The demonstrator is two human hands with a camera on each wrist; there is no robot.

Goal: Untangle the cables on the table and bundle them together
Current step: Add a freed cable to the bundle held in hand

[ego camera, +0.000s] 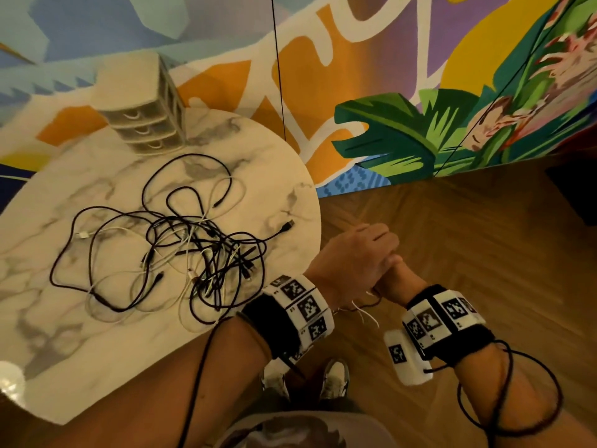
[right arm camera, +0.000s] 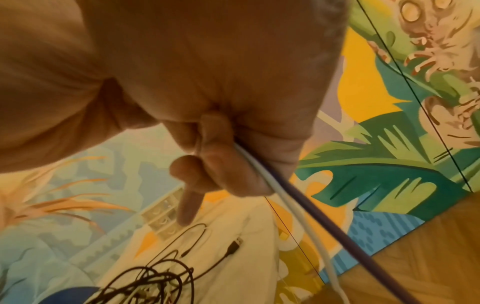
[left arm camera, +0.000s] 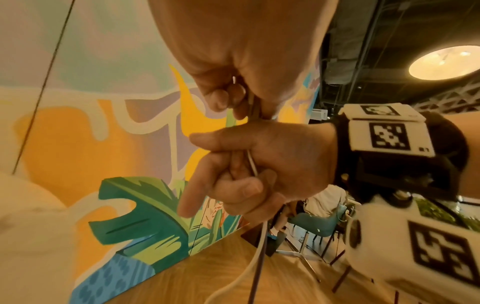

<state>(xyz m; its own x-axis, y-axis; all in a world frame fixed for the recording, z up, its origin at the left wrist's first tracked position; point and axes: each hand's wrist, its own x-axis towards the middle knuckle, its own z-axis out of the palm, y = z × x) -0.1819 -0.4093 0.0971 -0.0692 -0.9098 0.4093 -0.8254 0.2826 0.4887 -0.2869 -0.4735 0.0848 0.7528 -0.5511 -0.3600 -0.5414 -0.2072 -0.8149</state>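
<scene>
Holding thin white cable (left arm camera: 251,162) and dark cable (right arm camera: 335,234) in both fists at right of centre, off table: left hand (ego camera: 350,257) over right hand (ego camera: 395,279), both clamped on pair. Tangled black-and-white cable pile (ego camera: 193,253) left of centre on round marble-pattern table (ego camera: 64,195). Small translucent drawer unit (ego camera: 145,124) at upper left.

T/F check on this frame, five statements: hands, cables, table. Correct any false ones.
1. Both hands hold cables off the table's edge. True: left hand and right hand grip a white cable and a dark cable.
2. The cable tangle lies on the marble table. True.
3. The tangle is only black cables. False: white ones too.
4. The drawer unit sits on the floor. False: on the table.
5. The left hand is empty. False: it grips cables.
</scene>
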